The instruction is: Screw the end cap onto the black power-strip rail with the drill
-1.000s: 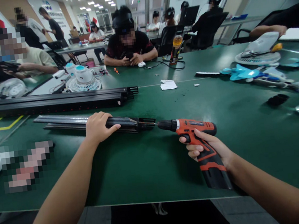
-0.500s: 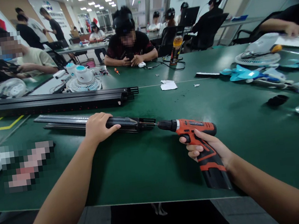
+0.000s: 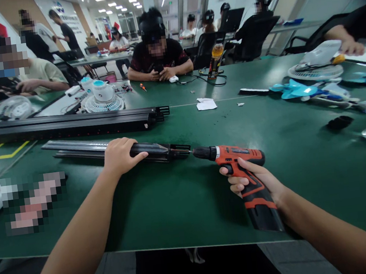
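Note:
My left hand [image 3: 121,156] is wrapped over a long, dark, glossy bar [image 3: 153,148] lying on the green table, its thumb pointing right along it. A slotted black end piece [image 3: 180,150] sticks out at the bar's right end. In my right hand [image 3: 257,176] is a red and black cordless drill [image 3: 236,152], gripped by its handle and tilted so its battery points toward me. The drill's chuck faces left, and its thin bit meets the slotted end piece; whether it sits in a screw is too small to tell.
Black bars [image 3: 68,126] lie just beyond. Fan parts [image 3: 103,98] stand at the back left; blue fan blades [image 3: 293,88] and a fan base [image 3: 316,69] lie at the right. White paper [image 3: 206,104] and a drink bottle [image 3: 215,62] are farther back. A person [image 3: 158,51] sits opposite.
Both my hands, the drill and the bar have stayed in place. At the far right, another person's hand has moved over the white sheet toward the fan base.

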